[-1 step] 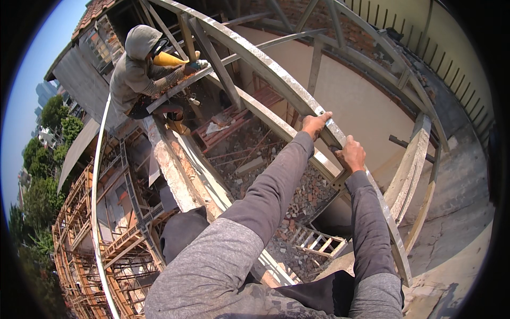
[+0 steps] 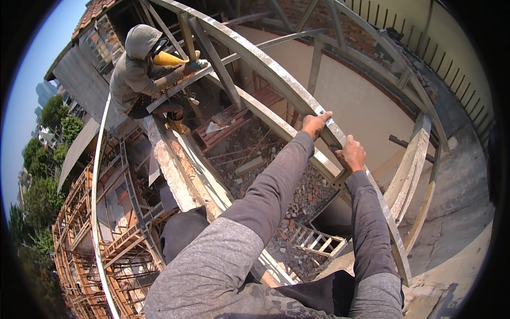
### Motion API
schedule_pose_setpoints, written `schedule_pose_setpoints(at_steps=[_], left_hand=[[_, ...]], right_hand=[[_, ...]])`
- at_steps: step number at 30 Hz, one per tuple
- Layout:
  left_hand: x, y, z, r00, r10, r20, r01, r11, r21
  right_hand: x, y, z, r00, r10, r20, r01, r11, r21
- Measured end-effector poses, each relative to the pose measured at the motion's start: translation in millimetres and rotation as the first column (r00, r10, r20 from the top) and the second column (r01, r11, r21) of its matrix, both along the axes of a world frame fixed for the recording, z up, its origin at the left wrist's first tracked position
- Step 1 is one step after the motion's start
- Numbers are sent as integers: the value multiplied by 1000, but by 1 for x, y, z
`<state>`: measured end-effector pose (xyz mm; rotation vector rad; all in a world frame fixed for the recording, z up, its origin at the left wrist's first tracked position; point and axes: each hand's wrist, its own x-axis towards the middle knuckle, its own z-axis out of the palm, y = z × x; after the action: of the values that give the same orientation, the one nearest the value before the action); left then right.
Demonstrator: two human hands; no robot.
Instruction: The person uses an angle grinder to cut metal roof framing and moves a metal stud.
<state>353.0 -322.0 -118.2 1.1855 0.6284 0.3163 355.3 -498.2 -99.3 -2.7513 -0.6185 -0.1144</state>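
Note:
A long grey metal roof beam runs from the upper left down to the lower right in front of me. My left hand is closed around it, fingers over its top face. Closer to me, my right hand grips the same beam, its thumb side toward the left hand. Below my hands, a second lower metal beam meets an upright at a bolted joint. The undersides of both hands are hidden.
A hooded co-worker crouches at upper left beside a metal bar, with orange sparks and a yellow object at their arms. Far below lie brick rubble and a ladder. A broken wall top runs at left; scaffolding stands beyond.
My hands keep the same hold on the beam. Only the sparks by the co-worker look slightly different.

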Motion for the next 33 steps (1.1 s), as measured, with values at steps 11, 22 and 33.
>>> schedule_pose_setpoints(at_steps=[11, 22, 33], left_hand=[[0, 3, 3, 999, 2, -41, -4, 999, -40], [4, 2, -2, 999, -24, -26, 23, 999, -35], [3, 3, -1, 999, -19, -37, 18, 1000, -19]], right_hand=[[3, 0, -2, 1000, 18, -8, -18, 1000, -22], [14, -6, -14, 999, 37, 13, -36, 999, -15], [4, -1, -3, 1000, 4, -9, -4, 1000, -24]])
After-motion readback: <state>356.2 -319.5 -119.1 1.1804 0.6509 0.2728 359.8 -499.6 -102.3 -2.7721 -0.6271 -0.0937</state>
